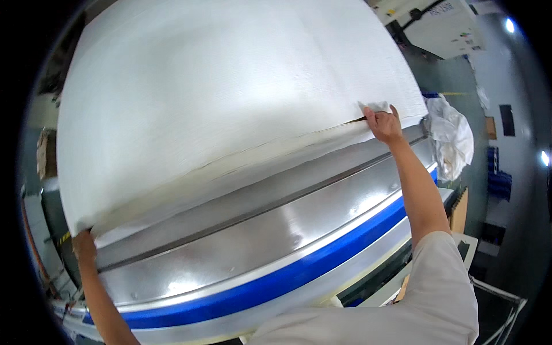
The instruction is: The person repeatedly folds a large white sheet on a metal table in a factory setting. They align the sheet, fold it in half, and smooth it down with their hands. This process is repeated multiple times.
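A broad white sheet, which looks like fabric or paper, covers most of the wide table in front of me. Its near edge is lifted and folded a little, showing a second white layer underneath. At the near left corner my left hand is closed on the edge, its fingertips partly hidden. Farther off, near the right corner, my right hand pinches the same edge, with a small crumpled flap by its fingers. Between the two hands the edge runs in a slack diagonal line.
A shiny metal strip with a blue band borders the table's near side. Crumpled white cloth hangs by the right end. At the far right stands a white machine cabinet. Brown board leans near my right elbow.
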The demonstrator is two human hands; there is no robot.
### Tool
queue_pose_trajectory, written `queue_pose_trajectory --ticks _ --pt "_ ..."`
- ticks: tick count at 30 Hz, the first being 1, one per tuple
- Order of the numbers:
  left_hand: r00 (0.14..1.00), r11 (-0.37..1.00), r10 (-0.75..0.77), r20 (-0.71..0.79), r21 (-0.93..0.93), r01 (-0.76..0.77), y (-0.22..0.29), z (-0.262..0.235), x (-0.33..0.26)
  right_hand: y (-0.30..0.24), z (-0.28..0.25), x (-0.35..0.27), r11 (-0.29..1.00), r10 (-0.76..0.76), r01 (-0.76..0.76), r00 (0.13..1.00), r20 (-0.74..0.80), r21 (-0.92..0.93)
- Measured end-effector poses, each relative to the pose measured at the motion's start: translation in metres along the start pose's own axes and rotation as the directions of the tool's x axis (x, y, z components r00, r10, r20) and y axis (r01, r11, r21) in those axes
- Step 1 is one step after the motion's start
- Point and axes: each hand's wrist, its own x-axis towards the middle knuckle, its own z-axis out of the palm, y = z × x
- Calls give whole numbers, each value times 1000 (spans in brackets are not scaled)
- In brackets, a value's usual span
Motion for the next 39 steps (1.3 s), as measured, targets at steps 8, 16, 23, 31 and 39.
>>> queue_pose_trajectory --ticks 8,16,23,31,39 --pt "985 991 -108 -132 -97 96 -39 62 10 179 44 24 897 105 86 911 399 -433" --pt "977 980 123 -172 176 -93 -77 85 -13 221 66 39 974 159 -98 937 311 -204" --pt "974 988 -126 188 117 105 6 -35 -19 274 39 12 984 175 -166 954 243 -57" --pt "999 999 -42 11 34 42 -60 -73 -105 354 -8 -27 991 26 11 962 272 -134" --pt "822 962 107 559 149 -227 -28 25 -212 354 20 -161 932 -150 311 800 581 -187"
